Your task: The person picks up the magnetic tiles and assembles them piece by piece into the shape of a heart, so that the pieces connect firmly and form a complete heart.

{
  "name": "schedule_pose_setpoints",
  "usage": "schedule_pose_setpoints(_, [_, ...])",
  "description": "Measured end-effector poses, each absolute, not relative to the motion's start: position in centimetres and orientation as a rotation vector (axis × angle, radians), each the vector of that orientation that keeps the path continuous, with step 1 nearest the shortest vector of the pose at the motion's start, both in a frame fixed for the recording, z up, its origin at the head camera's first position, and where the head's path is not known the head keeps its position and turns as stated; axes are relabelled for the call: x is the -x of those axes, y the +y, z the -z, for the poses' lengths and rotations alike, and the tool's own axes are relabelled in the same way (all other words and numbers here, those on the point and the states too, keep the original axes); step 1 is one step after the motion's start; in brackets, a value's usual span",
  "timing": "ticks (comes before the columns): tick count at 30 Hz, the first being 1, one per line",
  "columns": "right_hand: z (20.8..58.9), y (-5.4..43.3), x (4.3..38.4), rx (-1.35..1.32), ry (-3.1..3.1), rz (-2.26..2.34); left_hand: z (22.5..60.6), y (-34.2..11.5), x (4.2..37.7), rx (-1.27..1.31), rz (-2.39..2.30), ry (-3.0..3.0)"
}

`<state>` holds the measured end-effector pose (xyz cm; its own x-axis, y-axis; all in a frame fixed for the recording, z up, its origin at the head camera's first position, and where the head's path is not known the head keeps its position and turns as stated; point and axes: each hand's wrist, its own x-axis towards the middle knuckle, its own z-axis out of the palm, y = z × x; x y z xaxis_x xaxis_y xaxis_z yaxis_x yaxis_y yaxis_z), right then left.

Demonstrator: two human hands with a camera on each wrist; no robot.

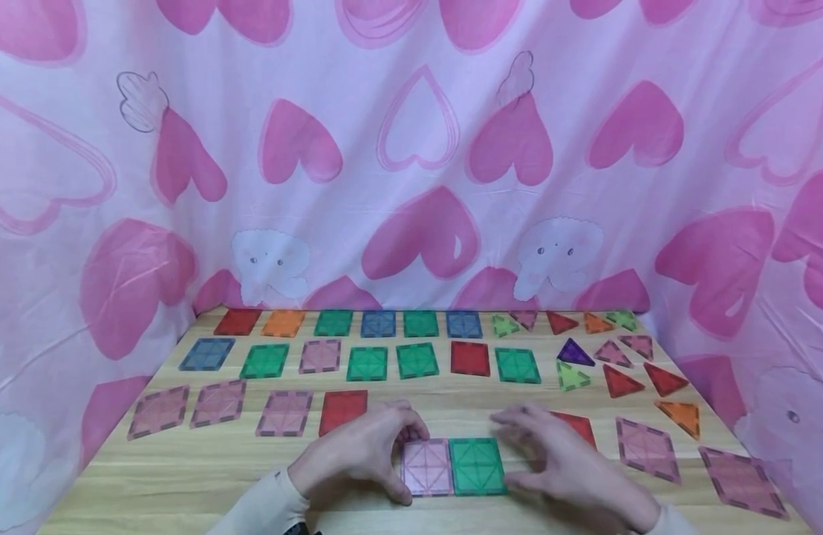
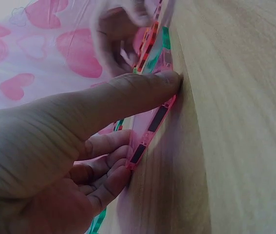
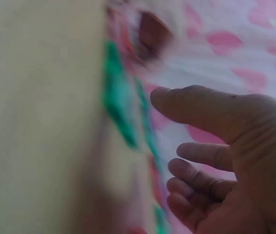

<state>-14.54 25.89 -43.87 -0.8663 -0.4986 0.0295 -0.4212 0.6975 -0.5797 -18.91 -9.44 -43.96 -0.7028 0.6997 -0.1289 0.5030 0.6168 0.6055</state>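
My left hand (image 1: 361, 452) is pinching a pink square tile (image 1: 427, 469) between thumb and fingers, and a green square tile (image 1: 477, 467) lies right against it, between my hands! My right hand (image 1: 564, 462) hangs wide, thumb and fingers spread, just beside the green one. Just past my left hand lies a red square tile (image 1: 343, 410) on the tabletop (image 1: 451, 405); well beyond both hands, a heart-patterned curtain (image 1: 421, 230).

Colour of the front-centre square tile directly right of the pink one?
Green; the square tile shows best in the head view.
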Motion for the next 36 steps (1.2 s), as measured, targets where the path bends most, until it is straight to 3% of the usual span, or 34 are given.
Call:
schedule_pose_setpoints(7, [42.1,31.1,15.2,0.358,2.922,0.726,44.2,-9.5,18.8,-0.987,-0.795,2.461])
schedule_pose_setpoints(12, [42.3,32.6,16.0,0.277,2.915,0.589,44.4,-9.5,18.7,-0.99,-0.791,2.482])
schedule_pose_setpoints(36, [46.2,27.8,16.1,0.583,2.904,0.974,44.8,-8.5,18.6,-1.033,-0.842,2.463])
